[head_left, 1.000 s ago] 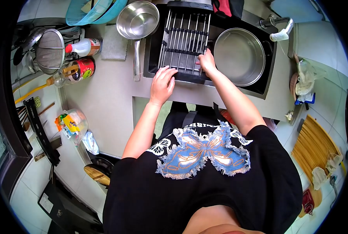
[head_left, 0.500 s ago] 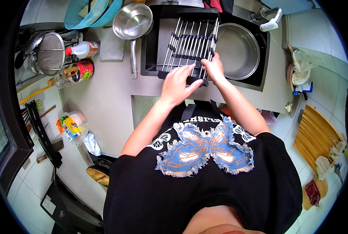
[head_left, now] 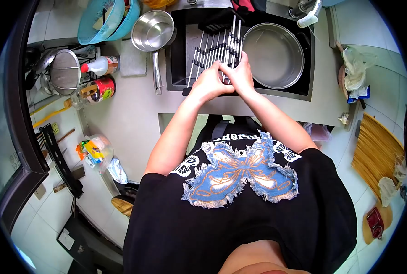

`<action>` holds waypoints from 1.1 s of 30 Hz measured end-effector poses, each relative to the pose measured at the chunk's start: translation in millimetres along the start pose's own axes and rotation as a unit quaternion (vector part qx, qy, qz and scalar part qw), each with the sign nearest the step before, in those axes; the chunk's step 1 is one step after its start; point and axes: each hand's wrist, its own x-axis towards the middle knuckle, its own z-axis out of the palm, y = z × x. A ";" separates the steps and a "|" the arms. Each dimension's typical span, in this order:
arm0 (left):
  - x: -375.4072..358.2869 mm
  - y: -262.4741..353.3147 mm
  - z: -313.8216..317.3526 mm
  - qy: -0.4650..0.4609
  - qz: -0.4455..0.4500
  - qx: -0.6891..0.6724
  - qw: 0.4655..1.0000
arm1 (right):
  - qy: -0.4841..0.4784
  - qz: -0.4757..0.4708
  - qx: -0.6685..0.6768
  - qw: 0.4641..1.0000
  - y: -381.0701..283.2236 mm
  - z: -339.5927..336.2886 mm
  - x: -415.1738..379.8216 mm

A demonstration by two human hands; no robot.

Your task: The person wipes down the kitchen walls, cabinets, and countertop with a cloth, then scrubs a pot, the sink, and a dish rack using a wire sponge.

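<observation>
A sink drying rack (head_left: 211,51) of metal rods with black plastic joints lies slantwise over the left part of the black sink (head_left: 179,32). My left hand (head_left: 209,83) is closed around its near end. Just to the right, my right hand (head_left: 239,75) grips the rods on the rack's right side, and the fingertips of both hands almost meet. Part of the near end is hidden under my hands. Beside the rack, a large round steel pot (head_left: 276,57) sits in the right part of the sink.
A small steel saucepan (head_left: 153,31) stands on the counter (head_left: 121,102) left of the sink. Blue plastic baskets (head_left: 104,25), a spray bottle (head_left: 99,66) and a strainer (head_left: 65,69) are farther left. The faucet (head_left: 309,11) is at the back right.
The rack has drawn together, its rods bunching closer and its right side tilting up. My hands have come nearer each other, and the left fingers have closed on the rack.
</observation>
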 end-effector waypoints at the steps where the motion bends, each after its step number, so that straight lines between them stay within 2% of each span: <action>1: 1.9 -8.2 3.0 0.031 0.026 -0.019 0.999 | 0.001 -0.014 0.015 1.000 -2.6 -1.7 -2.9; 4: 5.2 -17.6 2.3 0.019 0.036 -0.108 0.993 | 0.005 -0.063 0.029 0.998 -4.1 0.3 -4.3; 6: -0.7 -8.6 -1.6 0.013 0.035 -0.251 0.967 | -0.029 -0.054 0.183 0.981 14.9 13.9 3.0; 7: -6.8 -3.9 -3.3 0.035 0.017 -0.359 0.933 | -0.063 -0.031 0.245 0.967 24.7 17.2 6.4; 8: -9.8 -6.7 -10.3 0.035 0.005 -0.383 0.923 | -0.061 -0.053 0.314 0.946 27.4 19.2 7.1; 10: -11.3 -22.4 -21.9 0.018 0.008 -0.396 0.918 | -0.065 0.017 0.456 0.888 26.2 14.3 6.7; 11: -17.2 -22.6 -24.2 0.023 0.008 -0.393 0.919 | -0.037 0.022 0.452 0.891 41.3 24.8 17.6; 12: -23.2 -20.5 -25.6 0.020 0.006 -0.388 0.922 | -0.019 0.039 0.382 0.923 59.1 35.0 28.7; 14: -35.4 -16.5 -28.6 0.047 0.015 -0.386 0.921 | -0.030 -0.028 0.131 0.991 108.6 73.7 62.5; 15: -40.9 -18.4 -29.0 0.056 0.024 -0.377 0.924 | -0.028 -0.023 0.137 0.990 103.3 75.5 65.2; 17: -50.9 -19.9 -31.9 0.070 0.023 -0.402 0.913 | -0.020 -0.123 -0.041 0.991 88.9 83.8 71.7; 18: -55.0 -20.2 -31.8 0.082 0.021 -0.416 0.905 | -0.065 -0.118 -0.079 0.988 87.0 96.9 86.4; 21: -65.7 -13.0 -22.8 0.103 0.027 -0.431 0.896 | -0.108 -0.107 -0.076 0.986 95.3 115.4 112.9; 23: -70.7 -9.6 -21.9 0.115 0.030 -0.446 0.887 | -0.076 -0.137 -0.250 0.956 102.5 125.5 130.2; 24: -73.8 -10.7 -21.0 0.129 0.024 -0.456 0.880 | -0.076 -0.134 -0.245 0.957 103.8 127.1 134.6; 26: -79.8 -12.0 -21.1 0.136 0.023 -0.486 0.863 | -0.068 -0.099 -0.348 0.930 111.4 134.0 138.8; 30: -90.0 -19.5 -14.1 0.162 0.042 -0.530 0.831 | -0.079 -0.047 -0.363 0.927 131.7 157.0 140.0; 31: -92.2 -19.5 -13.9 0.170 0.035 -0.541 0.823 | -0.022 -0.053 -0.343 0.938 139.6 168.2 142.2; 32: -94.1 -19.6 -15.2 0.168 0.032 -0.552 0.816 | -0.024 -0.052 -0.341 0.938 142.5 164.8 145.3; 33: -95.9 -18.1 -13.7 0.178 0.027 -0.563 0.806 | -0.078 -0.047 -0.320 0.943 146.5 160.4 147.2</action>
